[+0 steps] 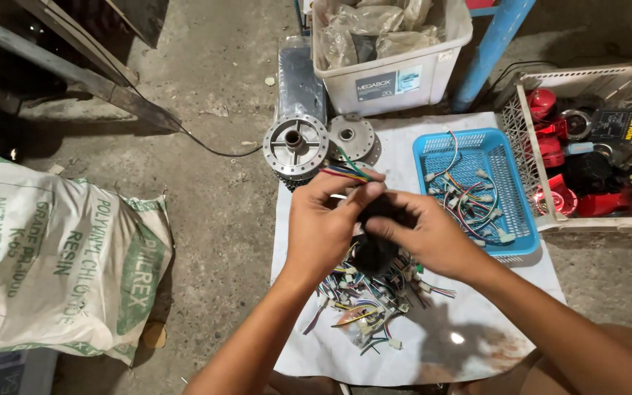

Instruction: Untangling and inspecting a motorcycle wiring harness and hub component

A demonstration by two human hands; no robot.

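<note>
Floor: rough grey concrete, with a white sheet (469, 322) spread on it as the work surface.
Landmark: a blue plastic basket (510, 183) at the sheet's far right edge, with loose coloured wire connectors inside.
Left hand (323, 219): just beside the basket's near left corner, over the sheet; fingers curled shut on a bundle of coloured wires (349, 172) that sticks out above the knuckles.
Right hand (426, 234): touching the left hand, closer to the basket; fingers pinched on a black part (378, 208) held between both hands. What the part is cannot be told.
Wire pile (371, 300): short wire pieces with white plugs, heaped on the sheet under the hands, nearer the person than the basket.
Metal hubs (296, 145): two round silver hubs, left of the basket at the sheet's far corner.
White tub (393, 80): beyond the basket, holding plastic bags.
White crate (587, 95): right of the basket, holding red and black parts.
Printed sack (60, 256): well left of the basket, off the sheet.
</note>
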